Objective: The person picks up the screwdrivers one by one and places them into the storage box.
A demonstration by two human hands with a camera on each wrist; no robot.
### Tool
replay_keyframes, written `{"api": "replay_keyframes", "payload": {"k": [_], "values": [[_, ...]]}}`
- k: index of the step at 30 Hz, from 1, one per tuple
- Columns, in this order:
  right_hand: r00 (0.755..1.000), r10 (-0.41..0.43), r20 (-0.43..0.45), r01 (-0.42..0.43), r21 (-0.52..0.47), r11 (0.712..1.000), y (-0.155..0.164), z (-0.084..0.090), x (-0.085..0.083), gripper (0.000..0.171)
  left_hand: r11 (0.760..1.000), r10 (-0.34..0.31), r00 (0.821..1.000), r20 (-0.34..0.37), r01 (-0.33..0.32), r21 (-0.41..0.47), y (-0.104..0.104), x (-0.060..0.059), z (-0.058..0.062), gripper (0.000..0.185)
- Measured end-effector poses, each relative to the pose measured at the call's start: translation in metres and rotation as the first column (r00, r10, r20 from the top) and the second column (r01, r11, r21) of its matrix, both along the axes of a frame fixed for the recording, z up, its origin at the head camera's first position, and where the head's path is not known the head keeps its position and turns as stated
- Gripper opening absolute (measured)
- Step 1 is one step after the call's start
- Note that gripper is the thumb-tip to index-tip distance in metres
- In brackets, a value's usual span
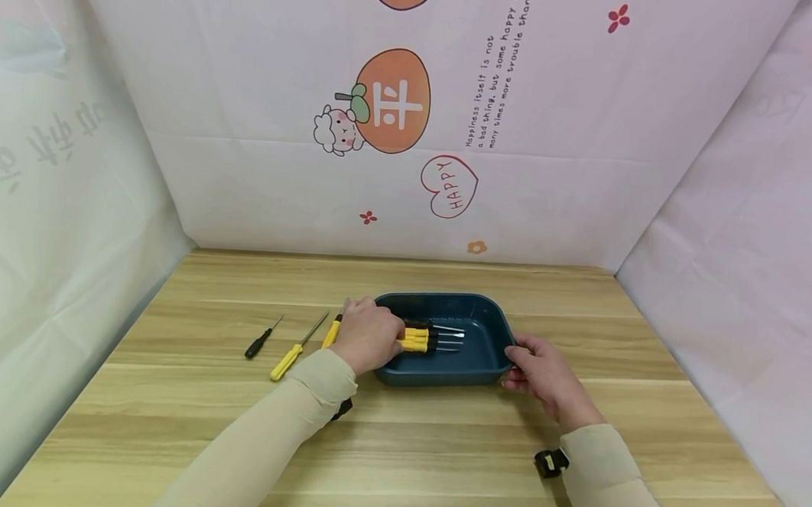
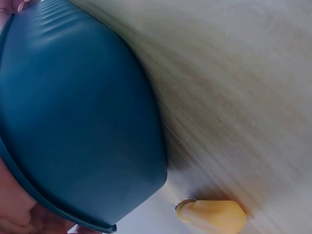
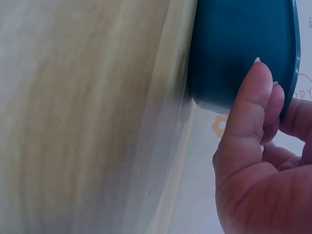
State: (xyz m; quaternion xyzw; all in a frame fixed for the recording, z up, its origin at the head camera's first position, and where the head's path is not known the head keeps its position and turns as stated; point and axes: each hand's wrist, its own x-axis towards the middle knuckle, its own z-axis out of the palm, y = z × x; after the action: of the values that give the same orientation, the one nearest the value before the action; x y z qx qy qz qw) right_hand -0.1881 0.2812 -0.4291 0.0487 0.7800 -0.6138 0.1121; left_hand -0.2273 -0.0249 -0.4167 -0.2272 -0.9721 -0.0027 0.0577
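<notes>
A dark blue rectangular bin (image 1: 468, 375) sits mid-table with several screwdrivers (image 1: 420, 346) inside, mostly yellow-handled, their blades pointing right. Over the bin's left rim, my left hand (image 1: 370, 336) reaches inside and holds a screwdriver by its yellow handle; the palm and most fingers are hidden. My right hand (image 1: 541, 371) pinches the right end of the bin, thumb over the rim and fingers (image 3: 251, 105) against the outer wall. Beside the left hand lies a yellow-handled screwdriver (image 1: 331, 334), partly covered by it.
Left of the bin, another yellow screwdriver (image 1: 297, 351) and a small black screwdriver (image 1: 259, 343) lie on the wooden table (image 1: 437, 454). A printed white sheet (image 1: 553, 208) stands behind the table, with white sheets at both sides.
</notes>
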Motion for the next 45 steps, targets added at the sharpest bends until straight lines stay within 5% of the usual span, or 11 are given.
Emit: {"api": "replay_keyframes", "payload": {"k": [21,29,45], "values": [[1.000,0.010,-0.009,-0.010,-0.009,1.000,0.000,0.000,0.001,0.049,0.991,0.049,0.999,0.001,-0.049,-0.127,0.016,-0.005,0.000,0.016],[1.000,0.010,-0.005,-0.010,-0.009,1.000,0.000,-0.002,0.000,0.050,0.992,0.047,0.997,-0.055,-0.052,-0.111,0.016,-0.003,-0.003,0.018],[1.000,0.007,-0.005,-0.007,-0.014,1.000,0.000,-0.001,0.001,0.048,0.993,0.065,0.997,-0.038,-0.068,-0.094,0.015,-0.002,-0.002,0.014]]}}
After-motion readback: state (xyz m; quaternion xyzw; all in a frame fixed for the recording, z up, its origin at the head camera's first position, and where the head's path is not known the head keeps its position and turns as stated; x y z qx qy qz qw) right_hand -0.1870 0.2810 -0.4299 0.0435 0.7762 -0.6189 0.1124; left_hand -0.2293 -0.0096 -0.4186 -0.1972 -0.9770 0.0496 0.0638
